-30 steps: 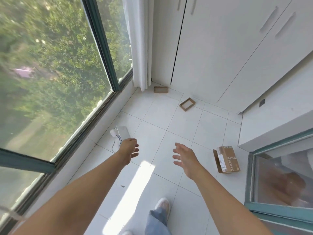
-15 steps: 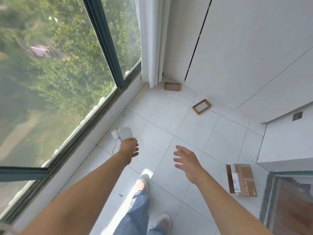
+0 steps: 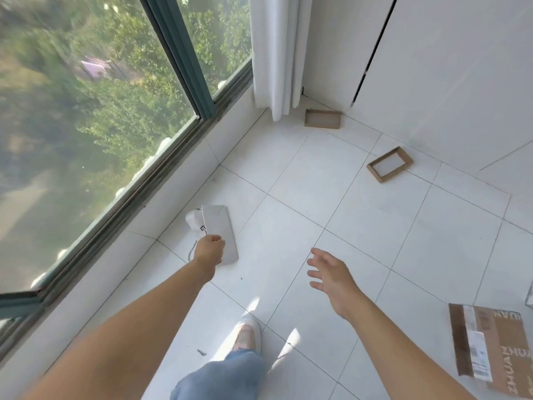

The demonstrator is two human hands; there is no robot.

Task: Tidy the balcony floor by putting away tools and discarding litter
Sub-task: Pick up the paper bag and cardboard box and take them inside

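Reaching low over the white tiled floor (image 3: 375,226), two bare forearms, one person.

Item: left hand (image 3: 209,251), fingers curled in; it overlaps the near edge of a flat white bag (image 3: 220,229) lying by the window ledge (image 3: 178,197). Whether the fingers actually pinch the bag cannot be told. A small white object with a thin cord (image 3: 192,219) lies just beyond the fingers, partly under the bag.

Item: right hand (image 3: 331,277), fingers spread and loose, holding nothing, above bare tile, well apart from the bag.

Item: printed cardboard box (image 3: 487,368), flattened, with a shipping label, on the floor to the right of the right hand and nearer than its fingers.

Item: shallow cardboard tray (image 3: 389,164), open side up, well beyond the right fingers.

Item: second cardboard tray (image 3: 322,119), farther still, at the foot of the white curtain (image 3: 274,53), close to the cabinet doors (image 3: 447,67).

Item: one pale shoe (image 3: 245,336) and a denim trouser leg (image 3: 219,376), between the forearms.
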